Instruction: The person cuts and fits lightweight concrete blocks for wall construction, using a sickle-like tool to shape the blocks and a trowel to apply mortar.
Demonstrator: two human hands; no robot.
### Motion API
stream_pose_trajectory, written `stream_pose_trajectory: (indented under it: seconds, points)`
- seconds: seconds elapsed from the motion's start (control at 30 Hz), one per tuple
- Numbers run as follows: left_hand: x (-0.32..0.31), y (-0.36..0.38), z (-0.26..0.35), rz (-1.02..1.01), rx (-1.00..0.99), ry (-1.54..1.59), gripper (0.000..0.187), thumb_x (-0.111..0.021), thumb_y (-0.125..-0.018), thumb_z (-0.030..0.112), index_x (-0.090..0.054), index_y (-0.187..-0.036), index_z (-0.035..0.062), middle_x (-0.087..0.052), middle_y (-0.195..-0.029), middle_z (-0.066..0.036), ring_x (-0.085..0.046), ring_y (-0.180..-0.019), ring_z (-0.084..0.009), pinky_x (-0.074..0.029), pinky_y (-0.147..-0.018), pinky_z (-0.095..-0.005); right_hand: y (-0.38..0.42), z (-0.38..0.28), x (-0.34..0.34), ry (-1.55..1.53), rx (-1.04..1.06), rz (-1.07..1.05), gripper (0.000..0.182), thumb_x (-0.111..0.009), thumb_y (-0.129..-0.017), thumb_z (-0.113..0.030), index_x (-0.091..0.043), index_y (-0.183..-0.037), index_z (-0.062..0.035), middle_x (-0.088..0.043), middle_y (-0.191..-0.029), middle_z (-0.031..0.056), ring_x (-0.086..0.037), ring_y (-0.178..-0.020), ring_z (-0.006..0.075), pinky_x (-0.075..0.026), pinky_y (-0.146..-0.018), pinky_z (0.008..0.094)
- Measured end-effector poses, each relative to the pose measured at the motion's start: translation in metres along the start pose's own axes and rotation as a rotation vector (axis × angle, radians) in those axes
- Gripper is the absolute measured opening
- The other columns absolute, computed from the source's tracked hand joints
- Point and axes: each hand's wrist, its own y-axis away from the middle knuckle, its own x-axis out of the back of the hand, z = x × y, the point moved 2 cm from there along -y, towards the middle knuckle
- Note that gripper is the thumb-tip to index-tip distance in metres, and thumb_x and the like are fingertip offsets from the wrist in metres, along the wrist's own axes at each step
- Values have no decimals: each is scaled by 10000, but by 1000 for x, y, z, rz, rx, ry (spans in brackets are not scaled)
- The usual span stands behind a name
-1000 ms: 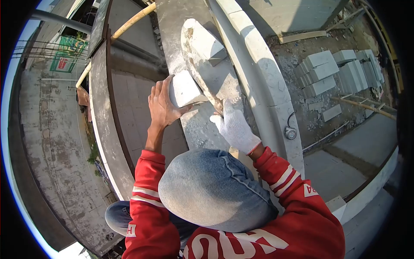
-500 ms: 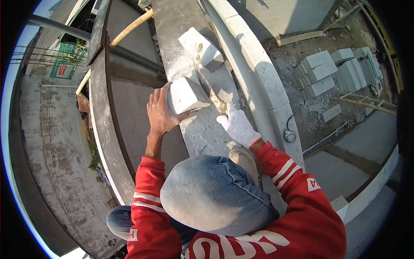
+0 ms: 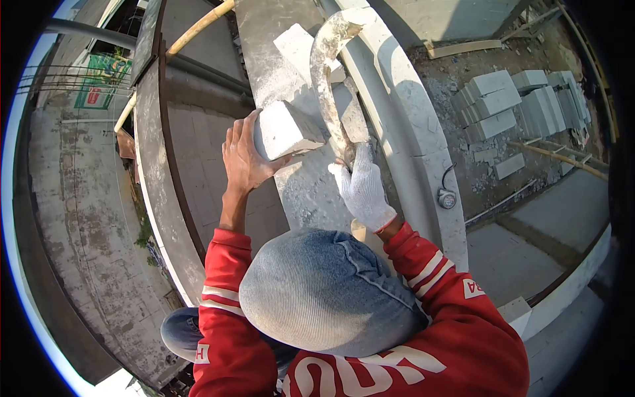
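My bare left hand [image 3: 245, 155] grips the left side of a cut white concrete block [image 3: 283, 129], thumb along its near edge and fingers over its far side. The block rests on a dusty grey ledge [image 3: 307, 192]. My right hand [image 3: 364, 192], in a white knitted glove, is closed round the near end of a curved, sickle-like blade [image 3: 325, 73]. White and brown crust stains the blade, which stands raised to the right of the block, apart from it. Behind lies another white block [image 3: 296, 46], partly hidden by the blade.
A white block wall [image 3: 423, 132] curves along the right, with a small round device [image 3: 446, 198] on a cord on top. Stacked blocks [image 3: 493, 99] stand on the lower ground beyond. To the left, a bamboo pole [image 3: 202, 28] crosses a drop beside a concrete rim [image 3: 162, 165].
My right hand has lifted and turned the blade, so its curved flat side now shows instead of a thin edge. My left hand and the block have stayed nearly in place.
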Motion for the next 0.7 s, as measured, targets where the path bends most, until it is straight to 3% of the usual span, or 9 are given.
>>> stream_pose_trajectory:
  seconds: [0.07,0.1,0.2,0.27,0.4,0.5,0.6,0.63,0.7]
  points:
    - [0,-2,1,16,-12,-3,1056,-952,-526,426,-524,-1431,91,-625,-1223,-119,-598,-1117,-343,-483,-995,-481,3,12,-20,-72,-118,-24,592,-679,-959,-249,-488,-1332,169,-620,-677,270,-652,-629,434,-480,-590,524]
    - [-1,-1,-1,23,-14,9,1050,-950,-532,423,-523,-1434,95,-623,-1227,-115,-594,-1123,-339,-479,-1000,-479,2,20,-22,73,-224,-172,604,-677,-965,-262,-481,-1338,171,-609,-668,259,-638,-615,426,-479,-587,515]
    - [-1,-8,-1,43,-30,24,1041,-945,-540,415,-521,-1439,105,-618,-1233,-111,-587,-1132,-336,-473,-1007,-477,-8,22,-6,143,-99,-189,629,-674,-967,-265,-460,-1350,187,-608,-661,250,-637,-621,428,-479,-587,508]
    - [-1,1,0,17,-15,31,1038,-944,-542,409,-520,-1441,111,-615,-1237,-111,-585,-1135,-335,-470,-1009,-477,-6,8,5,187,-54,-167,643,-671,-970,-260,-445,-1346,209,-613,-664,239,-646,-629,416,-480,-590,498]
    - [1,-1,0,-1,11,12,1041,-945,-542,392,-516,-1451,122,-612,-1235,-116,-587,-1132,-339,-471,-1008,-479,-5,4,-2,-49,-272,-37,609,-666,-970,-250,-460,-1352,177,-649,-717,243,-672,-698,421,-506,-610,484]
    - [-3,2,-1,13,-16,20,1043,-946,-540,385,-515,-1453,121,-611,-1215,-111,-582,-1124,-332,-466,-1013,-474,-8,35,-15,232,-257,-327,654,-675,-958,-276,-443,-1381,165,-669,-766,278,-688,-754,441,-508,-628,514]
    - [0,-3,0,50,-26,21,1041,-945,-539,391,-518,-1447,116,-610,-1199,-108,-579,-1115,-330,-466,-1008,-476,-14,46,-6,34,-284,-279,689,-680,-963,-304,-426,-1395,168,-651,-724,260,-675,-723,440,-487,-616,526]
    - [0,0,-1,30,-14,18,1044,-948,-533,393,-521,-1444,114,-610,-1201,-110,-580,-1114,-331,-467,-1003,-478,-6,45,-9,109,-161,-104,667,-673,-975,-310,-431,-1375,165,-619,-684,254,-658,-701,445,-475,-615,531]
    - [1,-1,0,18,-6,9,1050,-951,-523,404,-527,-1437,109,-610,-1205,-108,-581,-1112,-331,-469,-992,-482,-9,20,0,-16,-266,-77,665,-668,-980,-314,-431,-1371,168,-608,-675,255,-651,-699,454,-477,-623,530]
